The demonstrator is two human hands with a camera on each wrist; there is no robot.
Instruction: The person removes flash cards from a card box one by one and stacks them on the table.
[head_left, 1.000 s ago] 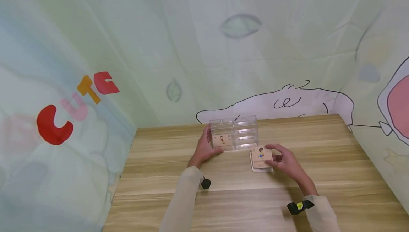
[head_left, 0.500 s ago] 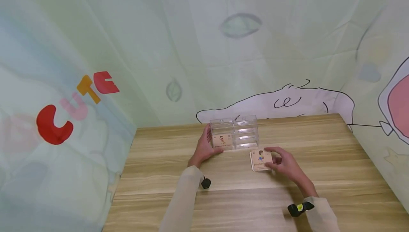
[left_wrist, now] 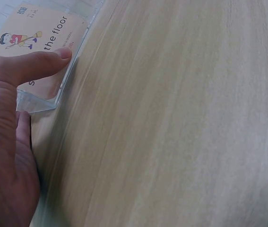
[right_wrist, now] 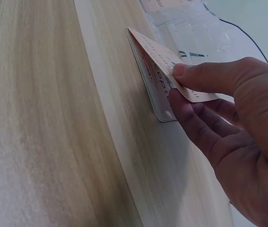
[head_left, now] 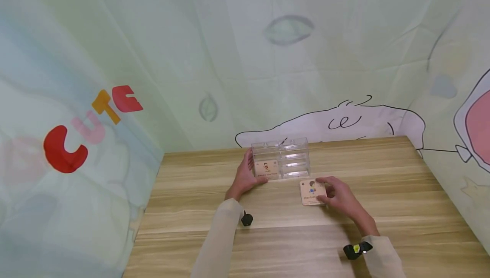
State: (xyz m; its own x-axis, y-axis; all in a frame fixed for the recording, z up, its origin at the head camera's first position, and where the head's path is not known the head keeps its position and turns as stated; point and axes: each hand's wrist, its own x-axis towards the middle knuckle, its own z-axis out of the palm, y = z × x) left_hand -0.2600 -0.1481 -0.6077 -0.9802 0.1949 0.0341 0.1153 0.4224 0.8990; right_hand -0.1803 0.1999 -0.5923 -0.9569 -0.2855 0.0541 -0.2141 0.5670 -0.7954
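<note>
Printed cloth (head_left: 237, 73) backs the table (head_left: 291, 244); right grip (head_left: 342, 197) pinches a card (head_left: 310, 189), left grip (head_left: 243, 179) holds a clear rack (head_left: 294, 157).

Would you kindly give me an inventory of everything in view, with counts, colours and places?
Clear holder: one, transparent, near the table's back edge.
Holder card: one, peach, in the holder's left side.
Card stack: one, peach top, on the table; number of cards unclear.
Lifted card: one, peach, tilted up from the stack.
Table: one, light brown wood grain, foreground.
Printed backdrop: pale green and blue, behind and beside the table; number of pieces unclear.
Wrist devices: two, black, one per wrist.
Sleeves: two, cream, one per arm.
Left hand: one, bare, gripping the holder.
Right hand: one, bare, pinching the lifted card.
</note>
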